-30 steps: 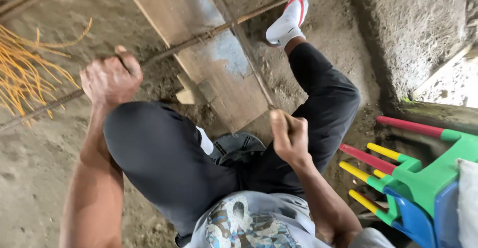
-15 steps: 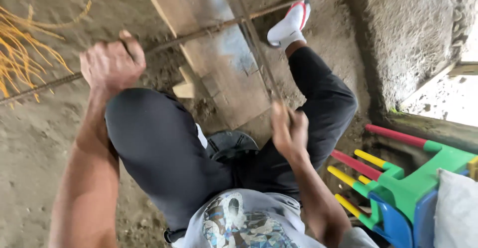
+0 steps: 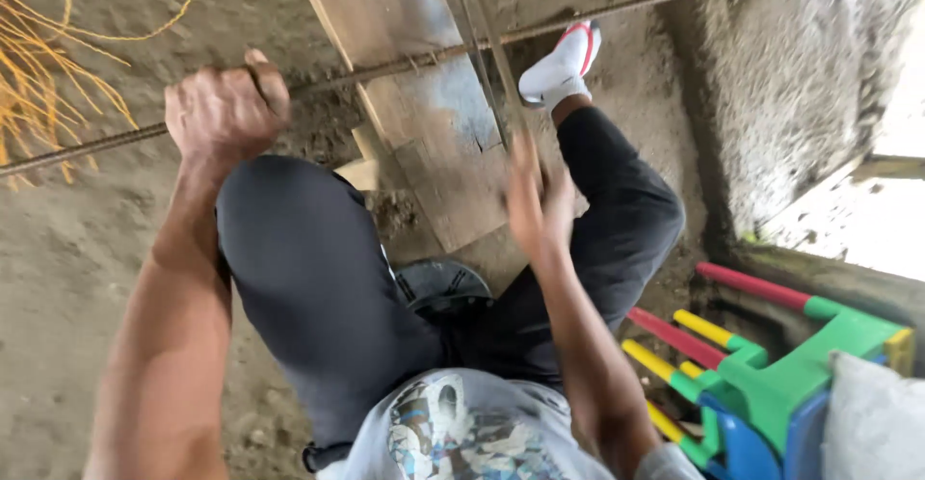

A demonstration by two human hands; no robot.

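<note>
At the far left, a bundle of orange-yellow strands (image 3: 43, 75) lies on the dirt ground (image 3: 67, 278). Just right of it, the left hand (image 3: 224, 114) is closed in a fist around a long rusty steel bar (image 3: 405, 64), which runs from the left edge up to the far right corner, crossing over a wooden plank (image 3: 405, 17). The fingers are wrapped tight on the bar, knuckles up.

Below that hand, the person's knee in dark trousers (image 3: 308, 278) bends toward the camera. A small wood offcut (image 3: 358, 173) sits on the ground just beside the knee and the plank's left edge.

Near the middle, the right hand (image 3: 536, 205) is blurred; it is raised at the lower end of 2 thinner rods (image 3: 487, 46) that run away across the plank. Whether its fingers are clamped on them cannot be told.

Farther off, a foot in a white sock and red-strapped sandal (image 3: 564, 66) rests on the ground. At the near right stand coloured plastic chairs (image 3: 771, 374) beside a rough concrete wall (image 3: 780, 75).
</note>
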